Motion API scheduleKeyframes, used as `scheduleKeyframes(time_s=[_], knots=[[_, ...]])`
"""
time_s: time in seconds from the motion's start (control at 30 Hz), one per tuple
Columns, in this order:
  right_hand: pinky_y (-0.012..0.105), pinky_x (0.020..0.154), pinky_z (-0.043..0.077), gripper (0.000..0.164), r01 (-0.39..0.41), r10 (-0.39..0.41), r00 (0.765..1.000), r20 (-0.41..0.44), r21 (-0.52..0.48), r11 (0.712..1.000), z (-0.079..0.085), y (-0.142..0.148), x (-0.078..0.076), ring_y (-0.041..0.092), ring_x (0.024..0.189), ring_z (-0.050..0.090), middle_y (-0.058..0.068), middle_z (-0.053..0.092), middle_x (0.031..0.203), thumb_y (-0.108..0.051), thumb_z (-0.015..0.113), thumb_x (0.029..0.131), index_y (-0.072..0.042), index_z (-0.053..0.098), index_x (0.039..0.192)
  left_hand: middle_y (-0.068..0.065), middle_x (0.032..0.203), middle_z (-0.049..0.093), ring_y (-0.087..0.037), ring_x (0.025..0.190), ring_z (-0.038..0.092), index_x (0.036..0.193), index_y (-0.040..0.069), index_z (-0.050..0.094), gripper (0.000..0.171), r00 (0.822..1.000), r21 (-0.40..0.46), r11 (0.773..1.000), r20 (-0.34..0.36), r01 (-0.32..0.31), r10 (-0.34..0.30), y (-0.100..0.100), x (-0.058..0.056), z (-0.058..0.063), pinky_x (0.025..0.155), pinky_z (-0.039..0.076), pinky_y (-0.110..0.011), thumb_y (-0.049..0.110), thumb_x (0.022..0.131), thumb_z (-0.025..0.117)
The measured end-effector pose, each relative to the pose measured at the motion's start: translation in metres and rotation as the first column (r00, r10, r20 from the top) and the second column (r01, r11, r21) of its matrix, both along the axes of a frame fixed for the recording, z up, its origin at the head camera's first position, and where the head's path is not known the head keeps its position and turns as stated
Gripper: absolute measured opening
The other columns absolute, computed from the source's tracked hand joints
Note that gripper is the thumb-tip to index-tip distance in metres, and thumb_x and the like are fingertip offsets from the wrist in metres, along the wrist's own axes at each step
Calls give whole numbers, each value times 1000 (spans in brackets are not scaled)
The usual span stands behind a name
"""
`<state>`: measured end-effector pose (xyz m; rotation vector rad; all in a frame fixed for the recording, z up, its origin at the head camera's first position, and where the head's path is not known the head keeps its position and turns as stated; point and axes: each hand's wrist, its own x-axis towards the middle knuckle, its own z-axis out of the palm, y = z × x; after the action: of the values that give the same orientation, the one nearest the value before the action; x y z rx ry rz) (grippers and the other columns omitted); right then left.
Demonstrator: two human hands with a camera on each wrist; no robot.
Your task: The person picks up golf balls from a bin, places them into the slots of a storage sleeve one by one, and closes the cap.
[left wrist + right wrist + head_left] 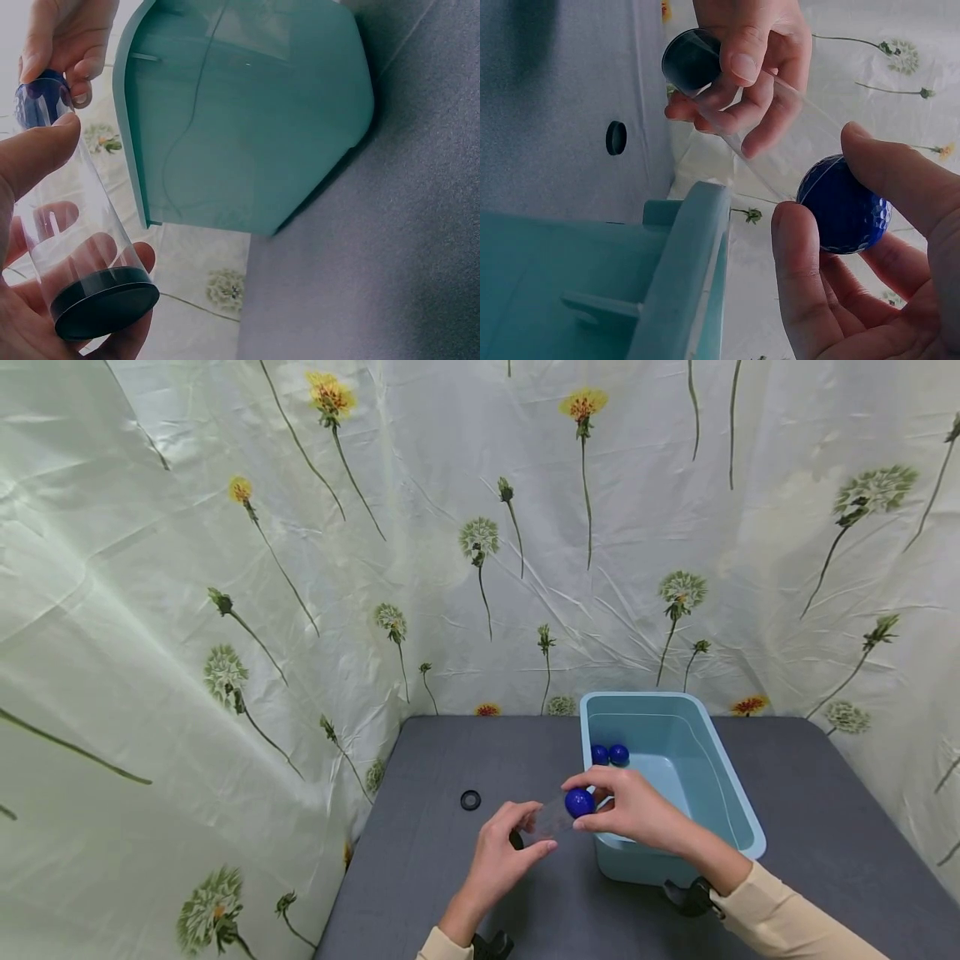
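Note:
My left hand [504,852] grips a clear plastic tube [551,817] with a black cap [105,304] on its near end. My right hand [633,810] pinches a blue golf ball [579,802] between thumb and fingers at the tube's open end [795,196]. In the right wrist view the ball [845,204] touches the tube mouth. Two more blue balls [609,754] lie in the far end of the light blue tub [720,760], just right of the hands.
A loose black cap [470,799] lies on the dark grey table [435,877] left of the hands. A flower-printed cloth [300,568] hangs behind and at both sides of the table. The tub's rim [682,270] sits close under my right hand.

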<state>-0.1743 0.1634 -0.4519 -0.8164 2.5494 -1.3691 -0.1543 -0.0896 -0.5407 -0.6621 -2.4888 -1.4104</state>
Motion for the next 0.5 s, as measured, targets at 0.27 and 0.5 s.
scheduleKeyframes(time_s=[0.27, 0.5], knots=[[26, 71, 56, 49, 0, 0, 1000, 2, 5, 1000, -1, 0, 1, 17, 84, 66, -3, 65, 111, -36, 84, 83, -20, 67, 126, 13, 98, 58, -17, 89, 59, 128, 31, 64, 47, 1000, -4, 1000, -9, 4, -4, 0, 1, 1, 77, 49, -29, 38, 85, 82], [30, 71, 57, 44, -14, 14, 1000, -2, -23, 1000, -3, -1, 0, 13, 81, 66, -2, 66, 107, -28, 84, 85, -19, 67, 124, 12, 100, 58, -14, 88, 59, 127, 32, 64, 48, 1000, -10, 1000, -31, 2, -2, 0, 1, 1, 76, 49, -29, 36, 84, 83]])
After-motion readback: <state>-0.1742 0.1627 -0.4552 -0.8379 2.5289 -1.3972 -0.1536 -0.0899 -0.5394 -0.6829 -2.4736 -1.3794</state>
